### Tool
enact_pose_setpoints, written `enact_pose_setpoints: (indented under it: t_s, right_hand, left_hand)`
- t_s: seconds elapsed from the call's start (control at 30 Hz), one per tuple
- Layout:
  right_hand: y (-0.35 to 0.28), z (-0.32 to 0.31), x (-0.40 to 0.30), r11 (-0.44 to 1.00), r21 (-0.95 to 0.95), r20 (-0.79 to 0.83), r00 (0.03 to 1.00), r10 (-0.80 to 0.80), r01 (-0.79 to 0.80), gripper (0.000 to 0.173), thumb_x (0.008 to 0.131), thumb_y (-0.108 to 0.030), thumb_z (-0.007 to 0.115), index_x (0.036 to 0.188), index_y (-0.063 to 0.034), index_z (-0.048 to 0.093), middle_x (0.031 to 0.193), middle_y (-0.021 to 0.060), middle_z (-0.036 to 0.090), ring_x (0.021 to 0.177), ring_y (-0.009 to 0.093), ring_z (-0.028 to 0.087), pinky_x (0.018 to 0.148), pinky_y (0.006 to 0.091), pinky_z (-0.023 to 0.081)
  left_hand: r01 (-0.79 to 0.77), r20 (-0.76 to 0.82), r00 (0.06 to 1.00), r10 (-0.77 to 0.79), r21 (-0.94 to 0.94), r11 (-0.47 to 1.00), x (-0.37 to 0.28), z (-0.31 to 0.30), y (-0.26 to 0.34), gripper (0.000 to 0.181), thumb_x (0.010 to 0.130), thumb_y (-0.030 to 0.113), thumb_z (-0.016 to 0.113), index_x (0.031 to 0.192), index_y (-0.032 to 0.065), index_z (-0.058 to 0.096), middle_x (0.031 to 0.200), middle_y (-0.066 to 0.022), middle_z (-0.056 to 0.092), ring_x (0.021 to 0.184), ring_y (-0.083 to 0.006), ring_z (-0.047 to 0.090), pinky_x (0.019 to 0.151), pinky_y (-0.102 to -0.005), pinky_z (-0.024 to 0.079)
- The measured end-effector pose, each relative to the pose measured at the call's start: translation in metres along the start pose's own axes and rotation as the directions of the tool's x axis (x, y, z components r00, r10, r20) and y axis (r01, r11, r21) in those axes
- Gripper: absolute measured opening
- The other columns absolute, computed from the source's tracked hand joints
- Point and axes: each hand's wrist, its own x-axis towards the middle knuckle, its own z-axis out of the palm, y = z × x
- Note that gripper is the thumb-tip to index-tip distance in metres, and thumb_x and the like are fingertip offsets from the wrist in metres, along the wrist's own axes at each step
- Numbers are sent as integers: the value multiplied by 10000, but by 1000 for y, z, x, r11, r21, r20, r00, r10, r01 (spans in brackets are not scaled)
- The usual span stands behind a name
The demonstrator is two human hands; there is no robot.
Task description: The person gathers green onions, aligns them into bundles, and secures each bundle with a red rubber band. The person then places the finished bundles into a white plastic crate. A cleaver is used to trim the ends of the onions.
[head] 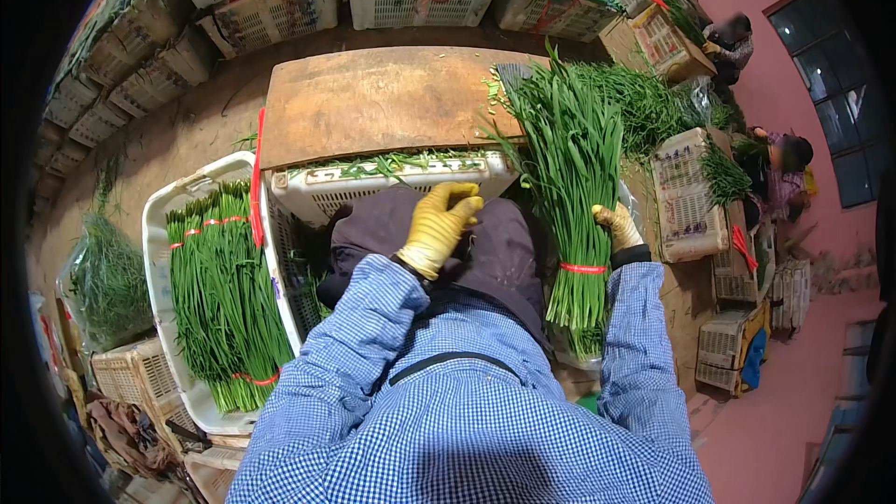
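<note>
My left hand (441, 227), in a yellow rubber glove, hovers above my lap with its fingers curled and thumb near the fingertips; nothing shows between them. My right hand (619, 225), in a worn pale glove, is at the right side of a large bunch of green garlic chives (570, 175). Its thumb shows against the leaves and its other fingers are hidden, so its grip is unclear. A red band (582, 269) circles the stems near the lower end. At the bunch's upper end, a grey bristly or comb-like thing (514, 75) lies at the wooden board (378, 98).
A white plastic crate (155, 252) with red-banded chive bunches stands at left. Red strips (258, 182) hang beside the board. Loose greens (630, 105) lie beyond the bunch. Stacked crates (420, 0) line the back. Two people (780, 175) sit at right.
</note>
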Motion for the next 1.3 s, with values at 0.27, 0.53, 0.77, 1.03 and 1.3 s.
enact_pose_setpoints:
  t_s: [0.27, 0.53, 0.77, 1.03, 1.3]
  right_hand:
    - [2, 3, 1, 999, -23, 88, 995, 41, -39, 377, 747, -250, 825, 1035, -65, 666, 799, -64, 586, 692, 75, 487, 661, 246, 412]
    - [3, 19, -11, 996, 63, 82, 995, 54, -59, 455, 737, -230, 867, 1093, -63, 638, 847, -56, 606, 718, 68, 516, 684, 229, 438]
    - [-5, 40, -17, 998, 33, 52, 997, 57, -59, 565, 702, -275, 899, 1137, -57, 612, 844, -52, 593, 715, 78, 511, 670, 234, 443]
    - [-1, 47, -16, 997, 1, 111, 991, 75, -76, 593, 686, -299, 905, 1130, -47, 604, 809, -45, 570, 692, 80, 493, 648, 235, 430]
    - [8, 47, -9, 995, -52, 127, 988, 87, -81, 419, 743, -160, 776, 1119, -49, 628, 918, -17, 621, 775, 101, 544, 717, 254, 472]
  left_hand:
    - [-344, 183, 939, 292, 564, 750, 11, 44, 19, 513, 895, 266, 725, 1328, 48, 556, 1128, -130, 675, 985, -213, 663, 848, -319, 525]
    - [-423, 378, 903, 203, 702, 573, 27, 39, 18, 217, 938, 238, 605, 1029, 47, 656, 934, -200, 667, 900, -405, 626, 771, -445, 500]
    - [140, 251, 964, -82, -224, 964, 35, 35, 8, 134, 966, 38, 561, 1071, -23, 618, 854, -72, 631, 649, -125, 585, 564, -242, 506]
    - [-761, 718, 630, 296, 646, 51, 33, 21, 28, 103, 733, 58, 646, 835, 62, 654, 785, -137, 676, 777, -335, 685, 656, -419, 545]
    - [-435, 408, 860, 305, 900, 25, 44, -20, 24, 136, 751, 68, 662, 885, 73, 682, 864, -153, 689, 846, -329, 685, 719, -435, 533]
